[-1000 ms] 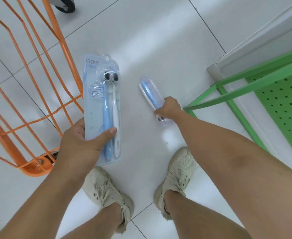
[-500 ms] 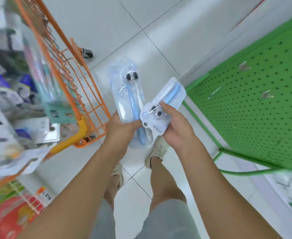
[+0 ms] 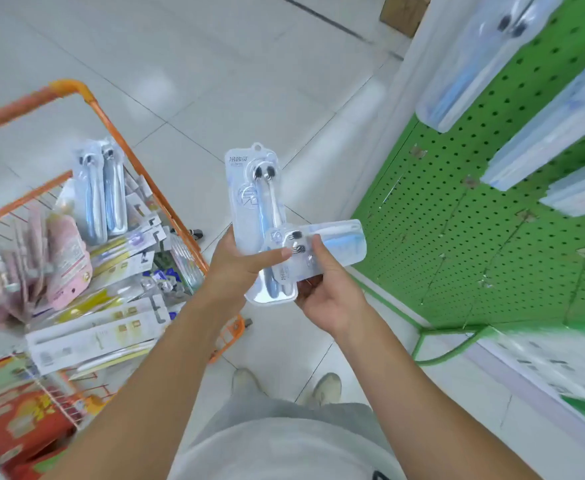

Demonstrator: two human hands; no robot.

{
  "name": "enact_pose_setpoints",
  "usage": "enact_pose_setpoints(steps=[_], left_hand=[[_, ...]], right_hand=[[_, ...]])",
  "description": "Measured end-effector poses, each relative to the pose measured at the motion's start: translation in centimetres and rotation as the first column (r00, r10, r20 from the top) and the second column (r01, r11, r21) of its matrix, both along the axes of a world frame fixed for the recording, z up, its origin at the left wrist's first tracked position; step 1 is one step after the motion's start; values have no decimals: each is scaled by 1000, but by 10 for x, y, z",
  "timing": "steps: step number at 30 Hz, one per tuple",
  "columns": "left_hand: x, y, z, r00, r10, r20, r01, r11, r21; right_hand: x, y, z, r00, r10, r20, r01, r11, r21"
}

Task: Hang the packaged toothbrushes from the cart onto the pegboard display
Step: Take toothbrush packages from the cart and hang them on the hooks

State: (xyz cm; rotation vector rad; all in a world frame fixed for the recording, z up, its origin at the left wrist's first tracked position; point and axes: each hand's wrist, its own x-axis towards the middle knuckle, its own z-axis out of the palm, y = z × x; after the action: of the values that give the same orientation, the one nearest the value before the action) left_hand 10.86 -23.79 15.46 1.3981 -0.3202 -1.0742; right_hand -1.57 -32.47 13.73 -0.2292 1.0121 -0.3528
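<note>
Left hand (image 3: 237, 271) fingers grip an upright toothbrush pack (image 3: 258, 209); right hand (image 3: 329, 296) fingers pinch a second pack (image 3: 332, 244) lying crosswise, between orange cart (image 3: 166, 206) and green pegboard (image 3: 492, 244)

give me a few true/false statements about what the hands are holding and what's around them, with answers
1. The left hand grips an upright toothbrush pack. True.
2. The right hand holds nothing. False: it holds a second pack, lying crosswise over the first.
3. The orange cart contains more packaged goods. True.
4. The pegboard is blue. False: it is green.
5. Packs already hang on the pegboard. True.
</note>
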Motion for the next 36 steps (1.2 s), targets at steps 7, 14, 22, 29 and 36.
enact_pose_setpoints(steps=[7, 14, 22, 29, 36], left_hand=[[10, -27, 47, 991, -103, 84, 104, 994, -16], [-3, -64, 79, 991, -131, -19, 125, 974, -191], [16, -116, 101, 938, -338, 77, 346, 901, -263], [28, -159, 103, 967, -240, 86, 254, 935, -249], [17, -168, 97, 947, -280, 158, 309, 928, -209]], right_hand=[[-77, -43, 81, 733, 397, -553, -594, 770, -234], [-105, -75, 146, 636, -394, -664, -772, -312, -554], [-77, -113, 149, 577, -23, -816, -810, -145, -568], [-70, -103, 140, 964, -221, -149, -85, 277, -957], [-58, -109, 119, 930, -347, -126, -3, 334, -943]])
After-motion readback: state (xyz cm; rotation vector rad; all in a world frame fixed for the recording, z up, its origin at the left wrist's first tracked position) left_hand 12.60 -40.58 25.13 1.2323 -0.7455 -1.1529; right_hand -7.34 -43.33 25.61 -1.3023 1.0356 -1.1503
